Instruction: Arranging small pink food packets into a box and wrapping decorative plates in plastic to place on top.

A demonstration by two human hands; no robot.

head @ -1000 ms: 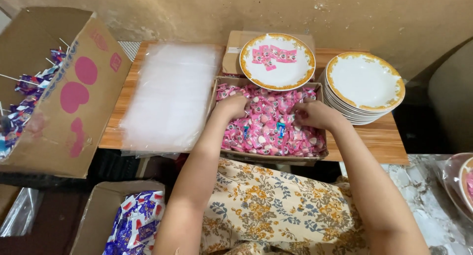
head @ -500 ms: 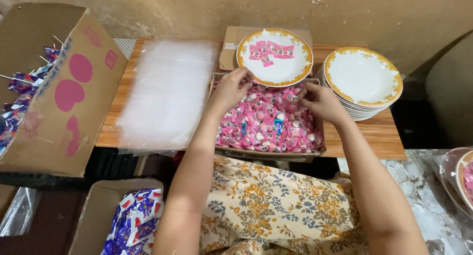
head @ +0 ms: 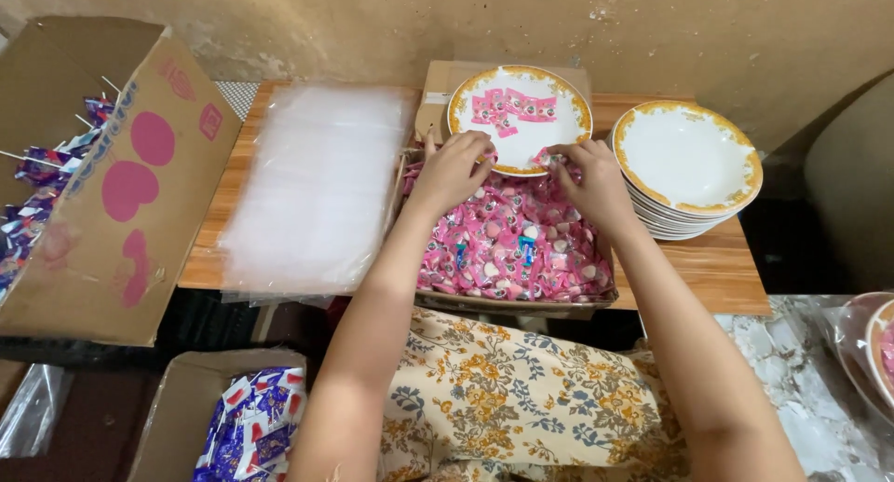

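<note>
Nearest us, the tray of pink wrapped candies (head: 512, 249) sits on the wooden table (head: 708, 268). Our left hand (head: 453, 170) and right hand (head: 589, 179) rest at its far edge, fingers curled, each pinching candies. Beyond them, the gold-rimmed plate (head: 519, 119) holds several pink candies.

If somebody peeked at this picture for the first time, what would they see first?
Probably the tray of bright pink wrapped candies in the middle, with the left hand and right hand at its far edge. Just behind sits a yellow-rimmed plate holding a few pink candies. A big cardboard box with pink hearts leans at the left.
</note>
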